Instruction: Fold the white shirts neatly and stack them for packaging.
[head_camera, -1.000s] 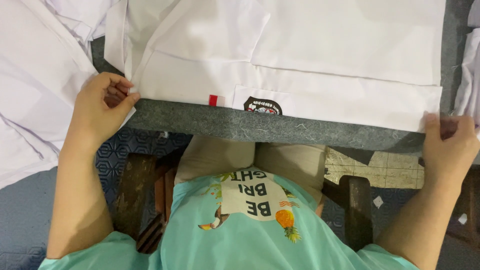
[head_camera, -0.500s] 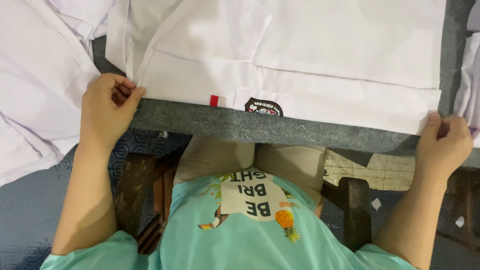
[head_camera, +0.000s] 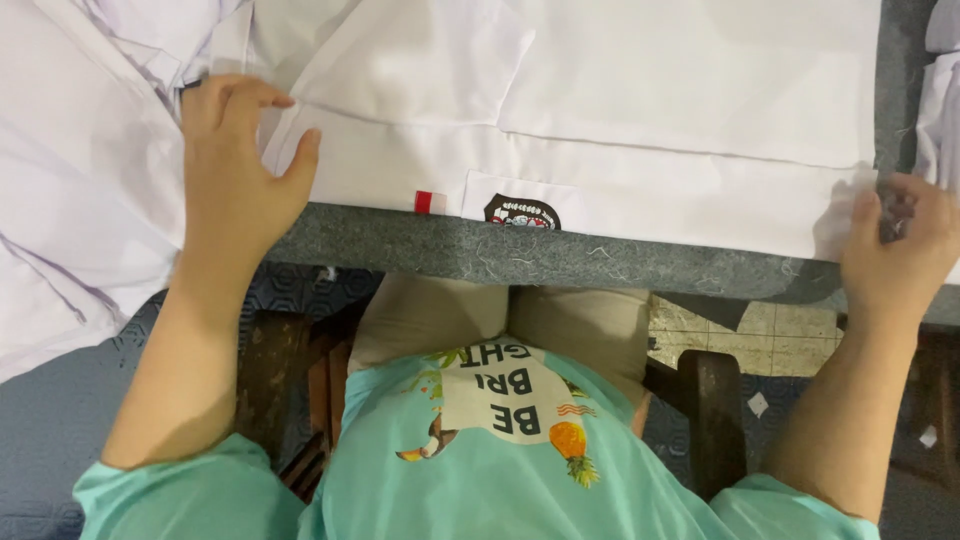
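White cloth covers most of the scene: a loose heap of white garments (head_camera: 70, 170) hangs off the far left, and just beside it the left hand (head_camera: 235, 170) lies flat, fingers spread, on the left edge of a folded white shirt (head_camera: 600, 120). That shirt lies across the grey worktop (head_camera: 560, 255), its lower hem running along the near edge, with a small red tab (head_camera: 430, 201) and a dark round badge (head_camera: 521, 212) sewn at the hem. At the far right, the right hand (head_camera: 895, 255) is closed on the shirt's lower right corner, pinching the fabric between thumb and fingers. To do this smoothing well, I judge the flat palm should anchor its side while the pinching hand draws the hem taut and level with the worktop edge, so no crease stays under the fold. More white cloth (head_camera: 942, 110) sits at the right border.
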